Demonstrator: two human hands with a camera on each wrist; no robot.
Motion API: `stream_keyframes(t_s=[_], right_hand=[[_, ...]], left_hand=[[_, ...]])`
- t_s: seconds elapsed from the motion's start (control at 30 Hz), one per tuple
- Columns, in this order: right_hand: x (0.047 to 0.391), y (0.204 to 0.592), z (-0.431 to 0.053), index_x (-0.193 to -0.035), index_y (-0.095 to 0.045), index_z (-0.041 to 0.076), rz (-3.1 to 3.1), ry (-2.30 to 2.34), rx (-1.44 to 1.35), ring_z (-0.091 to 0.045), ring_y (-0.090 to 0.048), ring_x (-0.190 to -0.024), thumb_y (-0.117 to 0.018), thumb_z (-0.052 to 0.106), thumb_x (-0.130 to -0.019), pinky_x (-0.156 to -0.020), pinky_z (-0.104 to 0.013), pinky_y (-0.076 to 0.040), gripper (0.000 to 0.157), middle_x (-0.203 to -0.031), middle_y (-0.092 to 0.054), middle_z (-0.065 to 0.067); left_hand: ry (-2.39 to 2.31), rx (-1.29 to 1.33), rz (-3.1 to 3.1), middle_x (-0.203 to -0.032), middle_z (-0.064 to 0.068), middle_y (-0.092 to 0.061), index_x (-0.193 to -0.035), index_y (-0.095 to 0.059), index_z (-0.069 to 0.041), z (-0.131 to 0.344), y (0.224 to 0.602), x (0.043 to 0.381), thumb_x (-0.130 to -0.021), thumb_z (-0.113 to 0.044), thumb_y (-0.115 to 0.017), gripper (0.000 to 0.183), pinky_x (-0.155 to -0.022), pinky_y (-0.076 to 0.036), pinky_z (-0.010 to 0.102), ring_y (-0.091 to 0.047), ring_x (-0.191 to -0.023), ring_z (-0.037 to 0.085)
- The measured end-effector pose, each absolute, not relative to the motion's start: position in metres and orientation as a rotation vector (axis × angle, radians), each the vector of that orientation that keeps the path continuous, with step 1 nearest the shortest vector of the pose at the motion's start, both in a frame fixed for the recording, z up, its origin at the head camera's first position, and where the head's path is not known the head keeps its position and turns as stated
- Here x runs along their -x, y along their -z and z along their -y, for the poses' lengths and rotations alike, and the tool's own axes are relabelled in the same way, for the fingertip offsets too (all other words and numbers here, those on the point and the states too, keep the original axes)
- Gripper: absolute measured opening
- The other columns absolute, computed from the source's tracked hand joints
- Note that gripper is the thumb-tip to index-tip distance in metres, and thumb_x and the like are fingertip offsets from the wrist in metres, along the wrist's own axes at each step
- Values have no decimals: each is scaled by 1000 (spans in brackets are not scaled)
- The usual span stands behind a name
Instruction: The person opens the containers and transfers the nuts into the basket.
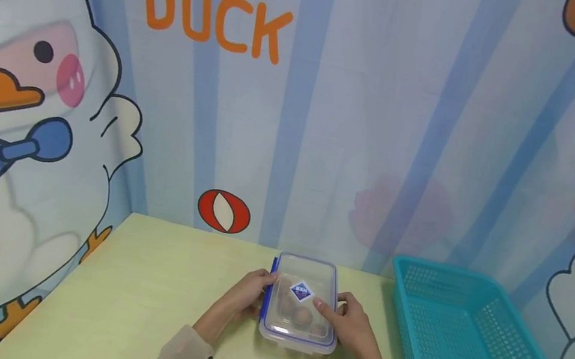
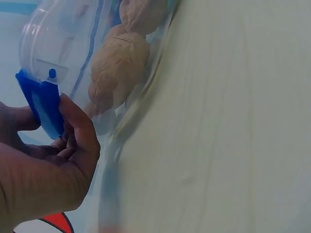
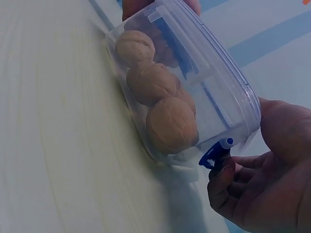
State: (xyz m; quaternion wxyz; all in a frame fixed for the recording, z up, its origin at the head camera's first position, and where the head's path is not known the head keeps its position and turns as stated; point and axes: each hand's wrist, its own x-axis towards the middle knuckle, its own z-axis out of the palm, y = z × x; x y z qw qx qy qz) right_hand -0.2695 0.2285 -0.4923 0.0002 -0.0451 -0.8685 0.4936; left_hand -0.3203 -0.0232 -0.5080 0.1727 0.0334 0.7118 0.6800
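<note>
A clear plastic food container [image 1: 327, 285] with a blue-edged lid and a diamond-shaped label [image 1: 301, 291] sits on the table between the hands. Several walnuts [image 3: 172, 125] show through its wall. On the left side, my left hand [image 1: 250, 291] holds the container by a blue latch [image 2: 44, 104], thumb on one face and curled fingers on the other. My right hand [image 1: 352, 326] grips the opposite side. Its thumb lies on the lid, while its fingers curl at the other blue latch [image 3: 216, 154], which sticks out from the wall.
A turquoise plastic basket [image 1: 411, 335] with perforated walls stands to the right of the container. Behind the pale yellow table [image 1: 159, 284] hangs a striped blue curtain [image 1: 349, 121] printed with cartoon ducks.
</note>
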Motion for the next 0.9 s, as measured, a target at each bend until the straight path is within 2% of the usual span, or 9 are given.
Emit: stream_keyframes(t_s=[0.13,0.23,0.33,0.47,0.67,0.77,0.9], right_hand=[[270,494,-228,-125,-60,-5,2706,-1586,143,-18,-56,-64,-78,51,-95,-53,-30,-46,66,-82,-62,-8],[270,495,-227,-126,-60,-5,2707,-1577,124,-19,-58,-64,-78,51,-94,-53,-30,-48,67,-83,-63,-9],[269,492,-228,-126,-60,-7,2732,-1501,100,-19,-60,-66,-76,52,-95,-54,-31,-50,69,-84,-65,-9],[265,482,-231,-126,-61,-9,2769,-1344,84,-20,-60,-71,-72,45,-100,-57,-32,-50,61,-84,-64,-9],[258,468,-233,-131,-59,-13,2775,-1367,72,-21,-60,-68,-65,23,-106,-55,-35,-56,44,-87,-64,-12],[257,467,-234,-133,-58,-12,2765,-1463,77,-22,-61,-65,-63,18,-107,-54,-36,-59,41,-89,-63,-14],[258,467,-232,-135,-58,-10,2750,-1534,92,-22,-61,-65,-62,16,-107,-56,-37,-60,39,-91,-61,-15]], left_hand=[[-1962,-98,-1987,-122,19,-69,-150,-46,10,26,512,322,-115,-28,-36,52,-87,-62,44,-70,-106,27],[-1890,-86,-2084,-123,20,-69,-148,-47,12,29,511,324,-116,-28,-37,53,-91,-61,47,-70,-107,29],[-1756,-106,-2333,-117,19,-69,-140,-54,10,31,504,324,-114,-31,-47,50,-87,-61,45,-69,-102,29],[-1552,-171,-2687,-111,17,-69,-133,-63,7,31,488,321,-108,-31,-59,46,-80,-59,43,-68,-94,28],[-1524,-237,-2573,-113,17,-69,-132,-64,8,27,471,311,-107,-28,-63,43,-72,-63,37,-71,-88,27],[-1524,-239,-2536,-112,17,-68,-131,-64,10,24,470,307,-106,-25,-65,43,-70,-65,35,-70,-90,25],[-1494,-266,-2592,-105,15,-67,-129,-65,11,23,468,303,-104,-22,-68,42,-68,-64,35,-69,-85,24]])
